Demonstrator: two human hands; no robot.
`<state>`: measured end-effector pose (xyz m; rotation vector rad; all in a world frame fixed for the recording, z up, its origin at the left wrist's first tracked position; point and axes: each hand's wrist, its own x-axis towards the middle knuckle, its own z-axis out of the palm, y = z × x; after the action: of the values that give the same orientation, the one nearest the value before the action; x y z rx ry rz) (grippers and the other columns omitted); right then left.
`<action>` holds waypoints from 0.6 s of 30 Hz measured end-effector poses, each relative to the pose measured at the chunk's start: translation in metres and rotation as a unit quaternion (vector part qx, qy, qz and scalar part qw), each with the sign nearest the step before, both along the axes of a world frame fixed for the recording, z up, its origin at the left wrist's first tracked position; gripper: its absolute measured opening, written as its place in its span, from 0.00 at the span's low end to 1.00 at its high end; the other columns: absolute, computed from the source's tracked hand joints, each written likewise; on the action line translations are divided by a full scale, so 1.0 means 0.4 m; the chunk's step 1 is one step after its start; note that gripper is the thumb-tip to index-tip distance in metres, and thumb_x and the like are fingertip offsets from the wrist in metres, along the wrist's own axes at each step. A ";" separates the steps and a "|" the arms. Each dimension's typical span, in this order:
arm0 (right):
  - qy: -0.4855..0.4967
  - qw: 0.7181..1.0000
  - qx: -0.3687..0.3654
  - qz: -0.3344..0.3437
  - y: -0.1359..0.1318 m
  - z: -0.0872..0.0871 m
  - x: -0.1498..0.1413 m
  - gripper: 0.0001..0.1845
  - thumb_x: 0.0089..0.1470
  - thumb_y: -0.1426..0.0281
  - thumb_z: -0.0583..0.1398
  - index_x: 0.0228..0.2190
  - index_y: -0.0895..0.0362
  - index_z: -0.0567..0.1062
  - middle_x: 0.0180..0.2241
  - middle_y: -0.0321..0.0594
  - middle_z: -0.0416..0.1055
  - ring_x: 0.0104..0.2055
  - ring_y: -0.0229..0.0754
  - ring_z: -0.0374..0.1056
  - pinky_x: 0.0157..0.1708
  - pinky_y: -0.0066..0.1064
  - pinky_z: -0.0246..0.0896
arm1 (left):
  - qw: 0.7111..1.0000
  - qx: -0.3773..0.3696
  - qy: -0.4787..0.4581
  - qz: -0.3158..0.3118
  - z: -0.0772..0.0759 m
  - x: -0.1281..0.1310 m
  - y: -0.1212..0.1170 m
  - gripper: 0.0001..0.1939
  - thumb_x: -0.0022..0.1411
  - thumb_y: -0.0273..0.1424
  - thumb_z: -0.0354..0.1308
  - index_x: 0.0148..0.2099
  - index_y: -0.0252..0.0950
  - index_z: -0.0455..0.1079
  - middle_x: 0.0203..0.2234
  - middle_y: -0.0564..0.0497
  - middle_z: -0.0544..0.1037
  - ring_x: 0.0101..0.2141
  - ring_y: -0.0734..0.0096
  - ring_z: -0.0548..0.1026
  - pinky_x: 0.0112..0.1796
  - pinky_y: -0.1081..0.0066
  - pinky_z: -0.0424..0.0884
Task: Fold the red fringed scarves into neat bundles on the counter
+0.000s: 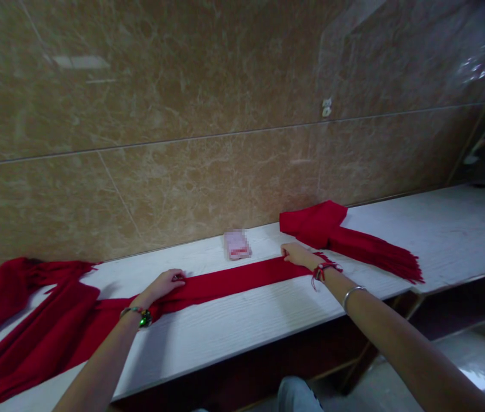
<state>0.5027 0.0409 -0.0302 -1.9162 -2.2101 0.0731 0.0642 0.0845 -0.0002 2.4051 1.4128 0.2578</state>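
A long red scarf (233, 281) lies stretched lengthwise along the white table. My left hand (168, 285) is closed on its far edge left of centre, fingers curled and partly hidden. Toward the scarf's right end, my right hand (297, 254) pinches the far edge, with a bit of fringe showing by the wrist. Leftward the strip runs toward a bunched red scarf (53, 326) with fringe at the lower left; I cannot tell where one ends and the other begins.
Another folded red scarf (323, 226) lies at the right, its fringed end toward the table's front edge. More red cloth (6, 292) is heaped at the far left. A small pinkish packet (237, 244), blurred, sits near the tiled wall (208, 189). The white table (242, 320) has dark space below.
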 end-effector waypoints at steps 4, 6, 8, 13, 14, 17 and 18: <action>-0.005 0.999 0.044 -0.012 0.009 -0.013 -0.009 0.14 0.45 0.82 0.53 0.34 0.63 0.71 0.34 0.48 0.71 0.37 0.41 0.66 0.37 0.28 0.56 | 1.000 0.010 -0.009 0.005 0.000 0.011 0.040 0.15 0.48 0.35 0.52 0.38 0.34 0.69 0.37 0.48 0.74 0.39 0.64 0.71 0.43 0.70 0.65; -0.006 0.997 0.071 -0.010 0.012 -0.027 -0.023 0.17 0.44 0.84 0.52 0.37 0.63 0.71 0.38 0.50 0.70 0.42 0.42 0.64 0.42 0.30 0.55 | 1.000 -0.002 0.012 0.000 0.011 0.022 0.050 0.17 0.47 0.31 0.52 0.41 0.33 0.68 0.38 0.47 0.74 0.39 0.64 0.71 0.43 0.69 0.65; -0.005 0.995 0.097 -0.006 0.016 -0.045 -0.040 0.20 0.44 0.84 0.51 0.40 0.62 0.70 0.41 0.51 0.68 0.45 0.43 0.62 0.46 0.32 0.53 | 0.999 0.009 0.031 -0.022 0.023 0.048 0.052 0.20 0.45 0.26 0.52 0.44 0.33 0.67 0.41 0.46 0.72 0.42 0.64 0.70 0.46 0.68 0.63; 0.003 0.989 0.146 -0.005 0.023 -0.097 -0.061 0.20 0.51 0.77 0.48 0.47 0.63 0.65 0.46 0.51 0.66 0.49 0.44 0.60 0.49 0.37 0.53 | 0.988 0.152 -0.017 -0.022 -0.022 0.164 0.037 0.18 0.56 0.28 0.46 0.48 0.32 0.63 0.43 0.43 0.69 0.44 0.66 0.68 0.48 0.65 0.62; 0.002 0.988 0.152 -0.007 0.024 -0.105 -0.059 0.20 0.53 0.75 0.47 0.48 0.64 0.65 0.47 0.51 0.65 0.49 0.44 0.60 0.49 0.38 0.54 | 0.984 0.174 -0.020 -0.015 -0.045 0.183 0.032 0.18 0.58 0.31 0.45 0.50 0.31 0.62 0.43 0.42 0.68 0.44 0.65 0.67 0.47 0.64 0.62; -0.015 0.988 0.152 -0.022 0.023 -0.116 -0.051 0.22 0.55 0.71 0.46 0.50 0.63 0.63 0.50 0.51 0.63 0.51 0.45 0.58 0.49 0.40 0.53 | 0.979 0.202 0.012 -0.022 -0.108 0.215 0.015 0.25 0.60 0.39 0.45 0.57 0.33 0.55 0.49 0.38 0.64 0.50 0.60 0.63 0.48 0.60 0.60; -0.024 0.989 0.145 -0.033 0.023 -0.117 -0.048 0.22 0.55 0.71 0.46 0.51 0.63 0.62 0.51 0.50 0.62 0.52 0.46 0.57 0.49 0.41 0.52 | 0.979 0.198 0.031 -0.028 -0.122 0.217 0.009 0.27 0.60 0.41 0.44 0.58 0.34 0.52 0.52 0.38 0.61 0.52 0.58 0.60 0.49 0.58 0.59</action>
<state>0.4834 0.0499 -0.0769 -1.8429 -2.0489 -0.2920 0.1512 0.0881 -0.0488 2.7865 1.4284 0.4944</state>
